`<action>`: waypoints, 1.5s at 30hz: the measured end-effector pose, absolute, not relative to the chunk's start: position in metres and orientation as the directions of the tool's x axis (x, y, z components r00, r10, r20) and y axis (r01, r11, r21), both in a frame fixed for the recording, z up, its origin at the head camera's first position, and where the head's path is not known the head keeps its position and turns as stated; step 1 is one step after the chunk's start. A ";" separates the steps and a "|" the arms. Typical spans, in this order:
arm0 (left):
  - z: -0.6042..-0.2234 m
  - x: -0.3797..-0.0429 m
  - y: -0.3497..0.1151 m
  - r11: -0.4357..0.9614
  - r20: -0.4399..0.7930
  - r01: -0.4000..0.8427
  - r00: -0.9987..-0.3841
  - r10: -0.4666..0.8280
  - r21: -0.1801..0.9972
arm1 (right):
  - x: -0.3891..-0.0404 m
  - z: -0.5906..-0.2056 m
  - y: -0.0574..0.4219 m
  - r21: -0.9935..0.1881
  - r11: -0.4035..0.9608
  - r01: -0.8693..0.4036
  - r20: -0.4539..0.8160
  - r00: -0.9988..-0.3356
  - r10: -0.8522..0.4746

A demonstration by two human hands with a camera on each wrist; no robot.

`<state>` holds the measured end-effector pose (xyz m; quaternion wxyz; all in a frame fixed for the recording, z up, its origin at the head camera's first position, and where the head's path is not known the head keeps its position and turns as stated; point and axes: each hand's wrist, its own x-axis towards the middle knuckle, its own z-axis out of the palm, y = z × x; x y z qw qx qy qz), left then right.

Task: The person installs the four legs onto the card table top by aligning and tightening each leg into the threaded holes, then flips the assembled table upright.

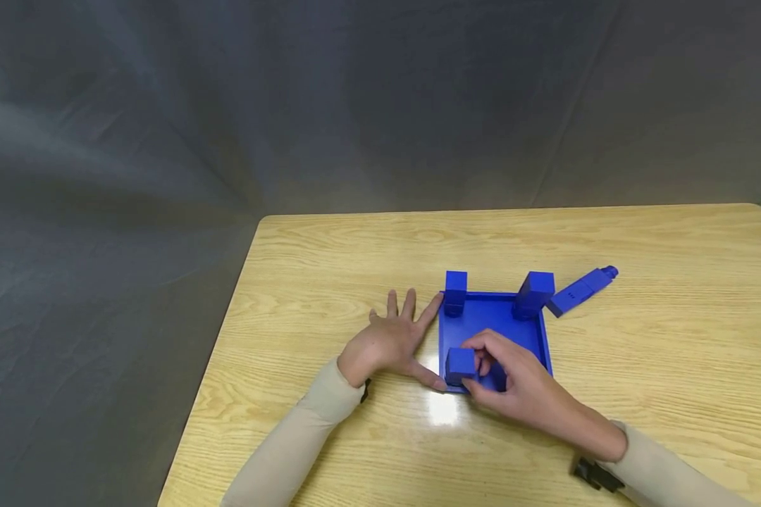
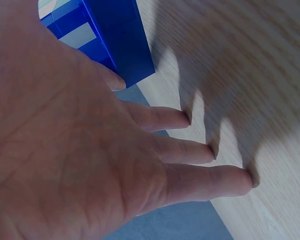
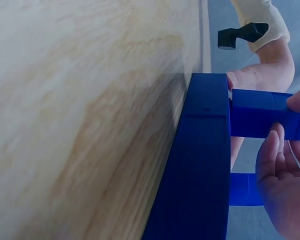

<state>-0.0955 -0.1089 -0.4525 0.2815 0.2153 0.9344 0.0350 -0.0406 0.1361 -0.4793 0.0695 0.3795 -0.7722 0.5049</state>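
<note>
A shallow blue square tray [image 1: 495,331] with raised edges lies on the wooden table. My right hand [image 1: 520,384] pinches a blue square post [image 1: 461,364] between thumb and fingers at the tray's near left corner. In the right wrist view this post [image 3: 257,112] stands square to the tray's side [image 3: 197,165], its lower end right at the rim. My left hand [image 1: 390,345] is spread flat-fingered along the tray's left edge, thumb at the near corner and index fingertip at the far one. In the left wrist view the other fingertips of the left hand [image 2: 90,145] rest on the table.
Two more blue posts stand upright at the tray's far corners, one far left [image 1: 456,292] and one far right [image 1: 534,294]. Another blue post [image 1: 582,291], with a rounded knob at one end, lies slanted just right of the tray. A dark curtain [image 1: 418,105] hangs behind the table [image 1: 330,253].
</note>
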 end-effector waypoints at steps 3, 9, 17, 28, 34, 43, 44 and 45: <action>-0.453 -0.096 -0.109 0.906 -0.510 0.384 -0.751 0.419 0.180 | -0.041 -0.480 0.137 -0.722 0.200 -0.662 0.496 -0.698 -0.517; -0.453 -0.097 -0.108 0.907 -0.514 0.386 -0.750 0.416 0.171 | -0.043 -0.482 0.138 -0.720 0.191 -0.667 0.503 -0.692 -0.519; -0.454 -0.098 -0.108 0.909 -0.516 0.377 -0.750 0.414 0.180 | -0.044 -0.482 0.139 -0.737 0.178 -0.652 0.497 -0.701 -0.512; -0.454 -0.096 -0.108 0.911 -0.521 0.371 -0.750 0.407 0.179 | -0.045 -0.485 0.139 -0.743 0.223 -0.632 0.460 -0.722 -0.516; -0.455 -0.096 -0.108 0.911 -0.519 0.373 -0.751 0.409 0.178 | -0.044 -0.483 0.137 -0.758 0.248 -0.604 0.430 -0.748 -0.506; -0.452 -0.096 -0.108 0.912 -0.525 0.364 -0.747 0.408 0.190 | -0.046 -0.483 0.139 -0.753 0.236 -0.614 0.441 -0.738 -0.510; -0.452 -0.096 -0.108 0.912 -0.527 0.363 -0.747 0.407 0.190 | -0.046 -0.484 0.139 -0.755 0.234 -0.613 0.441 -0.738 -0.511; -0.452 -0.096 -0.108 0.913 -0.529 0.361 -0.746 0.405 0.189 | -0.046 -0.484 0.139 -0.756 0.231 -0.612 0.440 -0.737 -0.513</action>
